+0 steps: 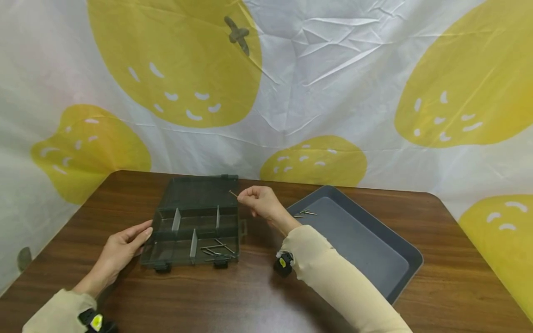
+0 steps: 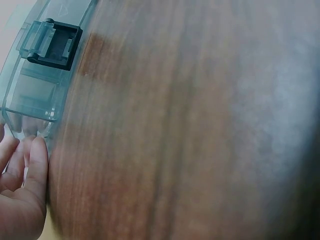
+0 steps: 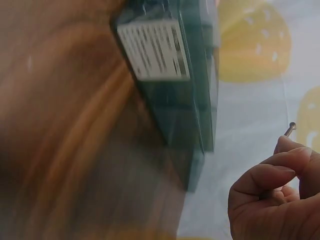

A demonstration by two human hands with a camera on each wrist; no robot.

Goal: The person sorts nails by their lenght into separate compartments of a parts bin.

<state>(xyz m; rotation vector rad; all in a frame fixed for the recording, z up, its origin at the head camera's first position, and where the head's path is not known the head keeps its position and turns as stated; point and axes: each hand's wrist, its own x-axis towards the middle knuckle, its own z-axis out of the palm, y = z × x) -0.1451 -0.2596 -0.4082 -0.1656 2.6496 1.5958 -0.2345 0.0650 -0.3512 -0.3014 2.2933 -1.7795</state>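
A see-through dark plastic compartment box (image 1: 164, 252) stands with its lid (image 1: 200, 192) raised at the back. My left hand (image 1: 125, 243) holds the box's left edge, thumb on the near side; the left wrist view shows its fingertips at the box corner beside a black latch (image 2: 55, 45). Between thumb and forefinger my right hand (image 1: 262, 203) pinches a thin bronze screw (image 3: 290, 129), raised over the box's right back part. Several long, thin screws (image 1: 214, 246) lie in the front right compartment.
At the right, a grey tray (image 1: 362, 249) lies at an angle, partly behind my right sleeve. A few screws (image 1: 306, 212) rest near its left corner. The wooden table (image 1: 266, 296) ends at a hanging cloth (image 1: 287, 92) with yellow fruit prints.
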